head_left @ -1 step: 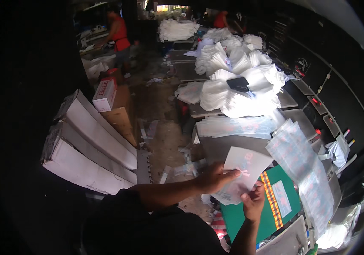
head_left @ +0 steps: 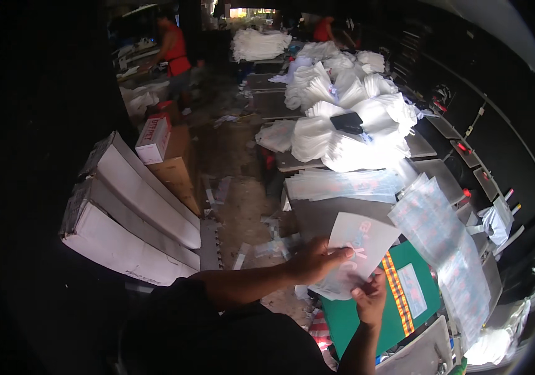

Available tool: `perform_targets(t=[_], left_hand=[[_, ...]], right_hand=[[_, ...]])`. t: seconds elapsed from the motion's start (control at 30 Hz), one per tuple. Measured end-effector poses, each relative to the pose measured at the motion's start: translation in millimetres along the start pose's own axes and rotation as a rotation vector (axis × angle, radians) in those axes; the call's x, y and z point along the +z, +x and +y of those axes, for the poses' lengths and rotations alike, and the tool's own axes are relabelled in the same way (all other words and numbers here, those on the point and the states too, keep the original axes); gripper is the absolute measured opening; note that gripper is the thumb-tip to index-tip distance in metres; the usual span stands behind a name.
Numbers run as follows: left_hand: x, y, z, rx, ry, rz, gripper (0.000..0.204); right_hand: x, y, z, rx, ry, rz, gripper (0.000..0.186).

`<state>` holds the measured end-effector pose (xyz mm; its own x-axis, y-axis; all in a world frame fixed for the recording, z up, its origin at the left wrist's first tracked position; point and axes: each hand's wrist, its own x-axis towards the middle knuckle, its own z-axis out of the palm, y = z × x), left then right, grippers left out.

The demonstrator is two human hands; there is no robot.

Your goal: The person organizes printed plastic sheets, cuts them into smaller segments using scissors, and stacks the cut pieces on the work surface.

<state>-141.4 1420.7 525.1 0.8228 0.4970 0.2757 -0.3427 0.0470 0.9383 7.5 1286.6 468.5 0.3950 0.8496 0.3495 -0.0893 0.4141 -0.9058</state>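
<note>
Between both hands I hold a pale translucent sheet (head_left: 365, 244) with pinkish printing on it, tilted up in front of me. My left hand (head_left: 318, 261) grips its left edge, thumb lying over the front. At the lower right edge my right hand (head_left: 370, 292) pinches it between thumb and fingers. Beneath the sheet and right hand lies a flat green panel (head_left: 367, 328) with an orange checked strip (head_left: 398, 294) and a pale printed rectangle (head_left: 413, 292). A long printed film sheet (head_left: 449, 256) is draped to its right. Several more film strips (head_left: 342, 186) lie beyond, on the grey tabletop (head_left: 317, 215).
Big stacks of white folded material (head_left: 355, 140) cover the far table, a black flat object (head_left: 347, 123) on top. Long white boxes (head_left: 133, 240) and a brown carton (head_left: 176, 172) stand at left. Scraps litter the aisle floor (head_left: 236, 206). Two people in red tops work farther back.
The sheet has turned slightly in my hands, and more of its pinkish printing shows. Both hands keep their hold in nearly the same place.
</note>
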Motion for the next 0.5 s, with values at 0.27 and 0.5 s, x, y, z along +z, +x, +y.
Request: perform_targets(t=[0.27,0.5], left_hand=[[76,26,29,0.074,-0.432,0.177,0.027],[53,65,-86,0.046,-0.530,0.423,0.024]], right_hand=[[-114,-86,-27,0.408,-0.477,-0.285,0.054],[-260,-160,-4,-0.350,-1.160,-0.716,0.039]])
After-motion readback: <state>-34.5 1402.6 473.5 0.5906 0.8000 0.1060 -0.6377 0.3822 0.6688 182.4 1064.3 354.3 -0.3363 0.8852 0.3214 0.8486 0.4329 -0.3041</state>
